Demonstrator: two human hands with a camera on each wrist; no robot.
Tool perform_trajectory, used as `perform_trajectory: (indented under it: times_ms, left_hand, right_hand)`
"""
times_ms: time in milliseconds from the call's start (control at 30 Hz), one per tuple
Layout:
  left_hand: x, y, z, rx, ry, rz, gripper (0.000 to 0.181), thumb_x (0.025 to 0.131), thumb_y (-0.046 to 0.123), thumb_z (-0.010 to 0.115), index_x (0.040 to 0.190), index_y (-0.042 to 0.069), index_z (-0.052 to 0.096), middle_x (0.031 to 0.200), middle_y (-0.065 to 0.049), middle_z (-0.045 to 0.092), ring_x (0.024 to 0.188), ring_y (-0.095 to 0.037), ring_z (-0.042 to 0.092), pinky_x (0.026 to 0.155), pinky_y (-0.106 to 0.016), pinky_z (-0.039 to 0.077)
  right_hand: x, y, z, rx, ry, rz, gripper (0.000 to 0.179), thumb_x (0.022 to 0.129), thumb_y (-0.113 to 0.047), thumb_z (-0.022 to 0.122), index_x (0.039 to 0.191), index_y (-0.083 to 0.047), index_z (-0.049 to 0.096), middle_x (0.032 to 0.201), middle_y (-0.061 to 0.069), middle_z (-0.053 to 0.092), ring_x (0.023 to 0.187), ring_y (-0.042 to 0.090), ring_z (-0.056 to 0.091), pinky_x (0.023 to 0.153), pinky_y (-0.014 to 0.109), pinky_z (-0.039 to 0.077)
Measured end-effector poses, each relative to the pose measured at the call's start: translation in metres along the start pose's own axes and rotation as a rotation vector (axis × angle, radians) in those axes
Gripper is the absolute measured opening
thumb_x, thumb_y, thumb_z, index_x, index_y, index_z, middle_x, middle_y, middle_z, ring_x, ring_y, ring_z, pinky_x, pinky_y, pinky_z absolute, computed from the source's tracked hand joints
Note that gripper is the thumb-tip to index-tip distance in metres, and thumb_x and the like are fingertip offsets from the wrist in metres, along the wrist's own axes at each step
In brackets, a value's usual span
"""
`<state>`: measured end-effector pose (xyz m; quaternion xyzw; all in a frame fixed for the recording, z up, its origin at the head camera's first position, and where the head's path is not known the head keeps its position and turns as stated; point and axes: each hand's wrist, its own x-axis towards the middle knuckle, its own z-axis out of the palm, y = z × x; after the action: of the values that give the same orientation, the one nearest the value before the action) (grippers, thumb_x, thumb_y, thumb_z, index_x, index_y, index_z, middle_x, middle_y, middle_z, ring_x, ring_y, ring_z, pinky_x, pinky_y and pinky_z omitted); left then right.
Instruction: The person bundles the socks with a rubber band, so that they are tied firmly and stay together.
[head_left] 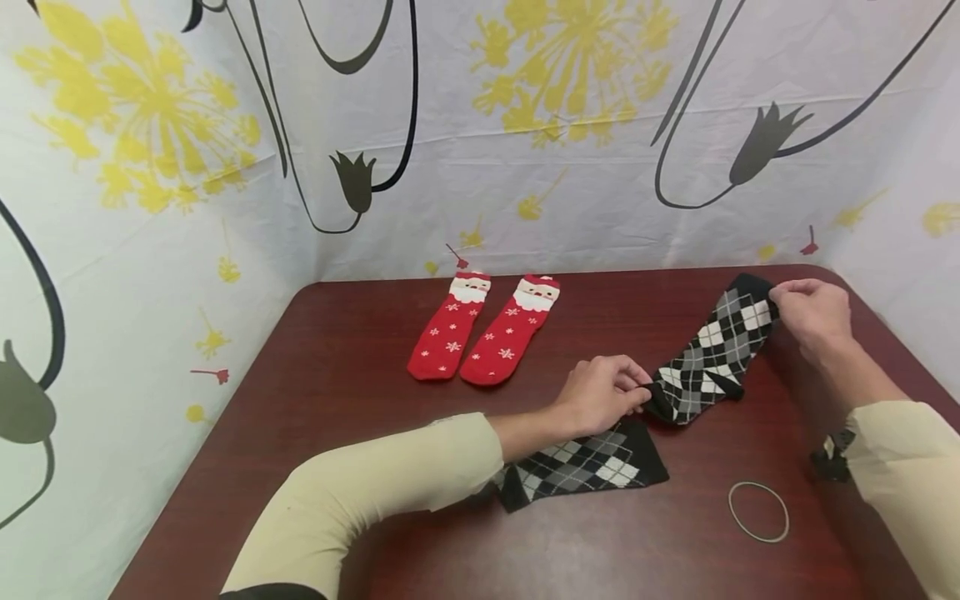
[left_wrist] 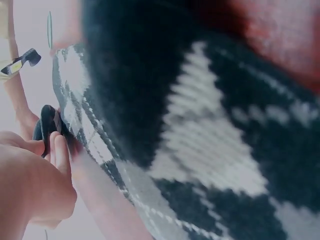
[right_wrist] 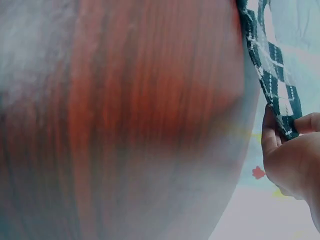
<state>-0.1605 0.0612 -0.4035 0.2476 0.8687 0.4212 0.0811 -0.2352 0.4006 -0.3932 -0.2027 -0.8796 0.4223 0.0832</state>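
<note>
An argyle sock [head_left: 712, 346] in black, grey and white stretches between my two hands at the right of the table. Its black toe is pinched by my left hand [head_left: 606, 393], and its black cuff by my right hand [head_left: 813, 315]. The left wrist view shows my left hand [left_wrist: 37, 180] with thumb and fingers on the dark toe. In the right wrist view, my right hand [right_wrist: 295, 157] pinches the cuff edge. A matching argyle sock [head_left: 592, 467] lies flat under my left forearm, partly hidden by it; its knit [left_wrist: 210, 145] fills much of the left wrist view.
Two red Santa socks, a left one [head_left: 448, 333] and a right one [head_left: 510, 333], lie side by side toward the back. A thin ring-shaped band [head_left: 757, 512] lies at the front right of the dark wooden table [head_left: 322, 358]. Behind it hangs a flower-printed white cloth [head_left: 450, 108].
</note>
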Motion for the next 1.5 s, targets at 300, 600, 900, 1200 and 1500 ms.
perform_trajectory:
  times_ms: [300, 600, 900, 1200, 1500]
  left_hand:
    - [-0.007, -0.001, -0.006, -0.064, 0.032, -0.039, 0.011, 0.096, 0.014, 0.081, 0.106, 0.017, 0.078, 0.082, 0.013, 0.075, 0.062, 0.009, 0.064, 0.06, -0.013, 0.051]
    - [-0.016, -0.013, -0.017, -0.119, 0.046, -0.024, 0.014, 0.095, 0.01, 0.082, 0.108, 0.015, 0.078, 0.091, 0.007, 0.078, 0.066, 0.007, 0.067, 0.064, -0.014, 0.055]
    - [-0.024, -0.029, -0.033, -0.086, 0.074, 0.003, 0.015, 0.095, 0.014, 0.082, 0.109, 0.019, 0.079, 0.096, 0.008, 0.078, 0.082, 0.006, 0.07, 0.08, -0.013, 0.054]
    - [-0.042, -0.046, -0.052, -0.146, 0.07, -0.004, 0.02, 0.095, 0.011, 0.082, 0.112, 0.018, 0.076, 0.106, 0.006, 0.077, 0.09, 0.0, 0.072, 0.085, -0.018, 0.057]
    - [-0.059, -0.063, -0.073, -0.191, 0.094, -0.03, 0.017, 0.095, 0.01, 0.081, 0.108, 0.019, 0.075, 0.105, 0.007, 0.075, 0.092, -0.006, 0.073, 0.084, -0.023, 0.06]
  right_hand:
    - [-0.006, -0.006, -0.002, 0.071, -0.037, -0.061, 0.009, 0.104, -0.025, 0.062, 0.099, -0.019, 0.067, 0.075, -0.031, 0.056, 0.078, -0.002, 0.051, 0.063, 0.018, 0.045]
    - [-0.011, -0.01, 0.0, 0.154, -0.109, -0.104, 0.004, 0.105, -0.023, 0.065, 0.102, -0.021, 0.067, 0.071, -0.034, 0.061, 0.071, -0.004, 0.056, 0.06, 0.019, 0.048]
    - [-0.018, -0.015, 0.003, 0.217, -0.158, -0.15, 0.009, 0.103, -0.02, 0.072, 0.103, -0.028, 0.075, 0.075, -0.035, 0.066, 0.072, -0.005, 0.063, 0.062, 0.017, 0.052]
    - [-0.03, -0.02, 0.007, 0.221, -0.225, -0.196, 0.017, 0.102, -0.021, 0.073, 0.106, -0.038, 0.077, 0.081, -0.035, 0.068, 0.074, -0.006, 0.065, 0.065, 0.015, 0.054]
    - [-0.045, -0.03, 0.011, 0.175, -0.288, -0.225, 0.014, 0.102, -0.029, 0.075, 0.113, -0.033, 0.082, 0.087, -0.03, 0.071, 0.076, -0.003, 0.07, 0.065, 0.016, 0.054]
